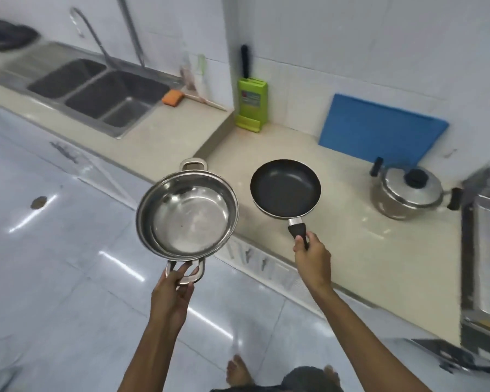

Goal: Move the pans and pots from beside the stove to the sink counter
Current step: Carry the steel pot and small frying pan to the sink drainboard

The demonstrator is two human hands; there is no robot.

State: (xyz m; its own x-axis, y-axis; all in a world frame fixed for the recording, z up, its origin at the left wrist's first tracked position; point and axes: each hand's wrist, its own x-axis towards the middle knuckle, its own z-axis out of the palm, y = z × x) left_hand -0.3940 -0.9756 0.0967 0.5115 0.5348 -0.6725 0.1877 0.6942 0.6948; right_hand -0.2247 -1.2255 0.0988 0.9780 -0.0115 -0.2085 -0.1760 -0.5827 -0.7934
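Both hands loaded, mid-carry. Left hand (171, 290) curled around the near loop handle of a stainless steel pot (187, 213), fingers threaded through the loop; pot hangs over the floor, just off the counter's front edge, mouth tipped toward the viewer. Right hand (309, 250) wrapped tight around the black handle of a small non-stick frying pan (285, 188), held level above the lower counter (337, 236) near its front edge. A third vessel, a lidded aluminium pot (408, 193), sits on the counter at the right end, close to the stove (487, 244); not yet moved. Destination is the raised sink counter (159, 131) to the left, up a step from the lower one, with bare surface between the double sink (96, 91) and the step. Judgement: lift both pieces clear of the step, level the steel pot since one loop handle lets it swing, and set them down on that bare patch short of the orange sponge (171, 98) at the back edge. Steel pot: mirror-bright, round, shallow, twin riveted loops. Pan: matte black inside, bright rim, smooth curve. Lidded pot: dull grey metal, black knob and side grips. Counter: pale speckled stone, glossy. Against the back wall, a green plastic knife block (251, 106) and a blue cutting board (379, 128), leaning.
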